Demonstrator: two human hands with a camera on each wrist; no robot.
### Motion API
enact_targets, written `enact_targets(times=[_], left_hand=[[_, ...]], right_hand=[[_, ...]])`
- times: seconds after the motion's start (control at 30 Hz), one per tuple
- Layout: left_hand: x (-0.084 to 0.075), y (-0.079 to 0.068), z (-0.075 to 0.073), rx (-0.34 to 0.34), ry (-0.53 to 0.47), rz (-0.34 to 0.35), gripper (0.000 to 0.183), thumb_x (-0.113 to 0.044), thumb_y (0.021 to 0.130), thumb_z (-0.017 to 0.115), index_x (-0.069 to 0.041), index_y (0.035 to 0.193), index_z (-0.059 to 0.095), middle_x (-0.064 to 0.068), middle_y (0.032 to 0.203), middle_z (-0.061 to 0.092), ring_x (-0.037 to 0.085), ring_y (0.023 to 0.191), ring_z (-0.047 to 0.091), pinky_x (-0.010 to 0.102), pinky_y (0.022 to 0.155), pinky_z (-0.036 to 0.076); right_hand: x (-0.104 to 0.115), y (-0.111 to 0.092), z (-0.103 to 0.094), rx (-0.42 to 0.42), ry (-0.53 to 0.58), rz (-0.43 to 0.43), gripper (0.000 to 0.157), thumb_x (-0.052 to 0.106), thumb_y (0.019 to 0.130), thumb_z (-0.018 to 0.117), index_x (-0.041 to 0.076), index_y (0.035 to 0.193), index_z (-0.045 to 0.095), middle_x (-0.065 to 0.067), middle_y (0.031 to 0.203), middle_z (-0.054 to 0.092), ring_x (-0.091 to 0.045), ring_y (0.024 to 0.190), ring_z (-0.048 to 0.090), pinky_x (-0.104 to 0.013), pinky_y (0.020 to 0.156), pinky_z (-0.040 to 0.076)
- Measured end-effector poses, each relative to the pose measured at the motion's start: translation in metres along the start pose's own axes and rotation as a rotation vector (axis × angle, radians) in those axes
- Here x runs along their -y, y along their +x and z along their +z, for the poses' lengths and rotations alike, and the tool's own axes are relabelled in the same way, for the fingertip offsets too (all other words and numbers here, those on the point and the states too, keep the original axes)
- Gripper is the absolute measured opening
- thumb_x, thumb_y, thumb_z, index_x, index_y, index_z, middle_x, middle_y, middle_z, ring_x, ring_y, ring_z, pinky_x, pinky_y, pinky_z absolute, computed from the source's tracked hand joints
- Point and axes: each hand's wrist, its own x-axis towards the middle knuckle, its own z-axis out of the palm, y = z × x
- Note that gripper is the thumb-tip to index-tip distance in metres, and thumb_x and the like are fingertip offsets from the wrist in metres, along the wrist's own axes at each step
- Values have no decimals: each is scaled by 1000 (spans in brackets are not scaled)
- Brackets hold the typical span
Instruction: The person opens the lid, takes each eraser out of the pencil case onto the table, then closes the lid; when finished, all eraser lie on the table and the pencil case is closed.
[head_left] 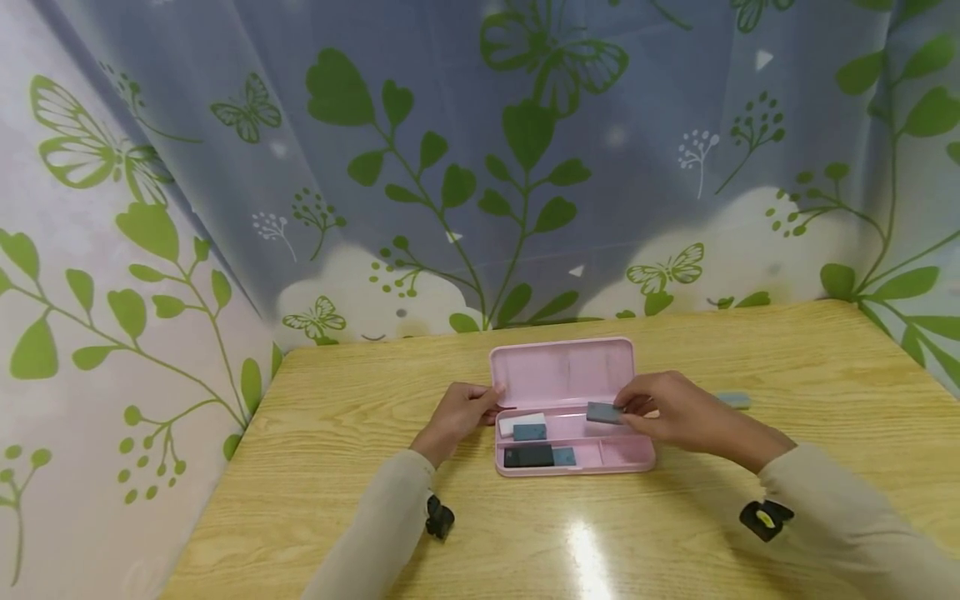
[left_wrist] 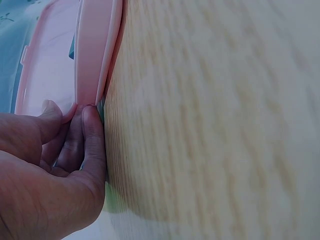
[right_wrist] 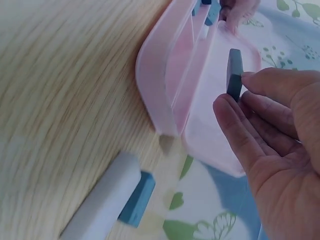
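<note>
A pink pencil case (head_left: pixel 573 469) lies on the table with its lid (head_left: pixel 562 372) raised at the back. My left hand (head_left: pixel 467 414) grips its left end near the hinge, thumb on the lid and fingers behind the corner. Above the back compartment, my right hand (head_left: pixel 671 414) pinches a dark grey eraser (head_left: pixel 602 413) between thumb and fingertips. In the right wrist view this eraser (right_wrist: pixel 234 75) is tilted on edge, apart from the case. Inside the case, a white eraser (head_left: pixel 510 427) and a blue one (head_left: pixel 529 432) lie at back left. A black eraser (head_left: pixel 528 456) and another blue one (head_left: pixel 564 457) fill the front left.
Beyond the case's right end, a white bar (right_wrist: pixel 106 200) and a blue block (right_wrist: pixel 137 200) lie together on the table; the right arm partly covers them in the head view. A patterned curtain (head_left: pixel 420 167) hangs behind the wooden table (head_left: pixel 337 467).
</note>
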Motion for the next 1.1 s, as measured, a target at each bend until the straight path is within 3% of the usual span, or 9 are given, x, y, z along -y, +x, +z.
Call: enact_targets(times=[0.23,0.5,0.63,0.87,1.1], left_hand=[[-1,-2,-1,-1,6,-4,34,-26,103,62,5,111,76,8,92,72,10,76,62,25,74,58],[0,-2,-2,4,2,1,33,-26,103,62,4,111,76,10,94,71,12,78,62,29,77,59],[-1,-3,-3,9,4,2,33,-24,103,61,4,112,75,13,98,72,13,80,62,31,79,59],[-1,-2,-1,5,5,10,31,-22,103,61,5,111,76,7,90,72,9,75,62,24,73,57],[-1,0,-1,8,8,5,31,-23,103,62,5,110,76,7,90,72,8,75,63,24,74,58]], right_hand=[[-7,-21,-14,-41,11,30,14,2,90,76,-2,102,71,-6,97,72,-18,85,71,-34,76,60],[-27,-37,-28,-82,-73,75,15,2,89,77,-1,102,72,-5,96,72,-18,83,71,-34,73,60],[-36,-39,-34,-93,-92,131,15,3,89,77,-3,102,72,-7,95,73,-22,84,72,-35,72,60],[-54,-40,-43,-85,-147,200,16,4,90,76,-6,102,73,-10,93,73,-25,83,71,-38,72,60],[-71,-38,-47,-66,-162,254,16,5,91,74,-8,100,71,-12,91,73,-26,81,70,-40,69,59]])
